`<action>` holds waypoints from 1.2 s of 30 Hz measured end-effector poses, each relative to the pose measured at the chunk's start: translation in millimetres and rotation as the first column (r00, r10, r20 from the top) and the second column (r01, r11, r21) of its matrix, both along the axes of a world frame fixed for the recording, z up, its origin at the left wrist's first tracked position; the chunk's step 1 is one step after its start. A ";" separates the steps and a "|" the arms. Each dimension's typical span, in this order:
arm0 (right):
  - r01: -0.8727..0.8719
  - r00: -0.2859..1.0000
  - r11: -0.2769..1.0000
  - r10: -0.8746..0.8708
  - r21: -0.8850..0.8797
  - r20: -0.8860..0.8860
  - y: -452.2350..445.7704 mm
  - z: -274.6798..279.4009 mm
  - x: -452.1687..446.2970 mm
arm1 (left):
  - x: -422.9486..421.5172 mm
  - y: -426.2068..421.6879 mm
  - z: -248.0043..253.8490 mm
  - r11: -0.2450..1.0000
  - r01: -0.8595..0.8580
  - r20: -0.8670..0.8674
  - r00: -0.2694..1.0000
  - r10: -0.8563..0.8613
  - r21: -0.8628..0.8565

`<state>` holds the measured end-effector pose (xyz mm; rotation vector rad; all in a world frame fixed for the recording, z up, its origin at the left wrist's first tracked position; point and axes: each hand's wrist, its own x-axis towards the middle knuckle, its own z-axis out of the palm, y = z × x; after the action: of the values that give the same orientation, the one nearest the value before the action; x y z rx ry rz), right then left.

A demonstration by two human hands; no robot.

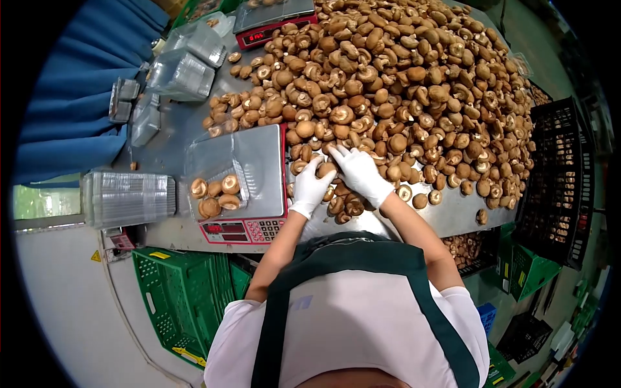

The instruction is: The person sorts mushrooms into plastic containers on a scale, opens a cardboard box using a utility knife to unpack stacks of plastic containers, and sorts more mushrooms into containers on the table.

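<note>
A big heap of brown mushrooms (414,84) covers the steel table. At its near edge my left hand (312,185), in a white glove, has its fingers curled round a mushroom (326,170). Beside it, my gloved right hand (363,173) reaches over the mushrooms with its fingers apart. To the left stands a red-framed scale (265,161) with a metal plate. On that plate a clear plastic tray (240,173) holds several mushrooms (210,207), some with their undersides up.
Stacked clear trays (129,197) stand at the table's left edge, with more (181,74) farther back. A second scale (275,29) is at the back. Green crates (174,291) sit below left; a black crate (559,181) is at the right.
</note>
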<state>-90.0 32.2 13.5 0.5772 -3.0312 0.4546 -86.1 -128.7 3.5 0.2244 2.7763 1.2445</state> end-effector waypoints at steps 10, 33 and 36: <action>0.604 0.777 -0.064 0.266 -0.794 0.570 53.1 15.2 5.2 | 0.6 -10.5 37.5 0.489 -0.523 0.635 0.767 -0.087 0.698; 0.275 0.960 0.956 -0.278 -0.101 -0.017 19.3 13.8 -52.5 | -55.8 11.1 42.0 0.915 -0.041 -0.020 0.999 0.036 -0.401; 0.389 0.921 0.888 -0.382 -0.243 0.079 35.1 8.0 -46.3 | -84.3 15.3 20.3 0.783 -0.009 -0.027 1.000 -0.010 -0.622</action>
<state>-136.3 67.3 21.4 -0.0508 -2.9316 0.8120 -170.5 -113.4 23.8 0.1834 3.0165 0.2556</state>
